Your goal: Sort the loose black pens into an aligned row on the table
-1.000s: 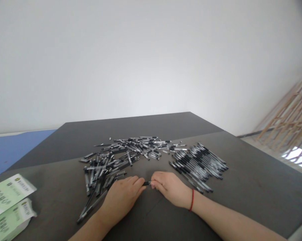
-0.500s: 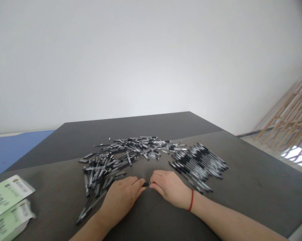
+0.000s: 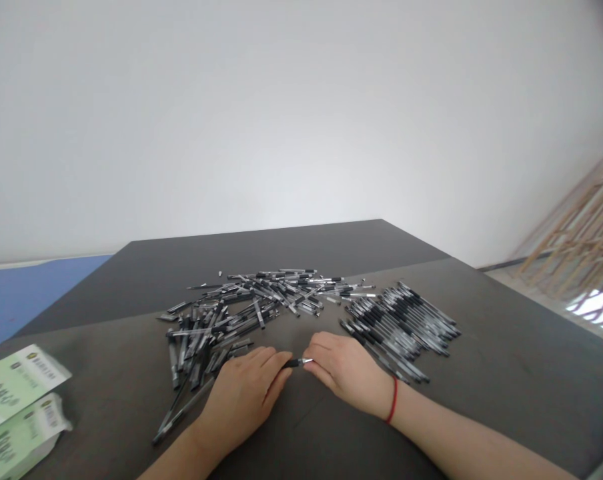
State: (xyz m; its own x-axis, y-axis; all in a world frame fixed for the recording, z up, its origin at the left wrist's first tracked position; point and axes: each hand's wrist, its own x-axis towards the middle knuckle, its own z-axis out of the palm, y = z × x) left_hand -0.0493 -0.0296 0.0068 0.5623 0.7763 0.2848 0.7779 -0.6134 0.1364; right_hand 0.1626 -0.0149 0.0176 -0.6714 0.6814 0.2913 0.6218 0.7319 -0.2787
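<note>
Near the front of the table, my left hand [image 3: 249,387] is closed around a pen [image 3: 295,363], its black grip and silvery tip poking out to the right. The rest of the barrel is hidden in the palm. My right hand [image 3: 346,370], with a red cord on the wrist, has its fingers pinched together at the tip end. A loose heap of clear and black pens [image 3: 261,297] lies beyond and left of my hands. To the right, more pens [image 3: 401,327] lie side by side in slanted rows.
Two green-and-white packets [image 3: 21,383] sit at the table's left edge. The dark table [image 3: 326,250] runs back toward a pale wall. Wooden slats [image 3: 586,227] stand beyond the right side, and a blue surface [image 3: 41,287] shows at the left.
My right hand has shifted slightly to the right and up, so more of the pen's grip and silvery tip now shows between the hands. The left hand keeps its hold.
</note>
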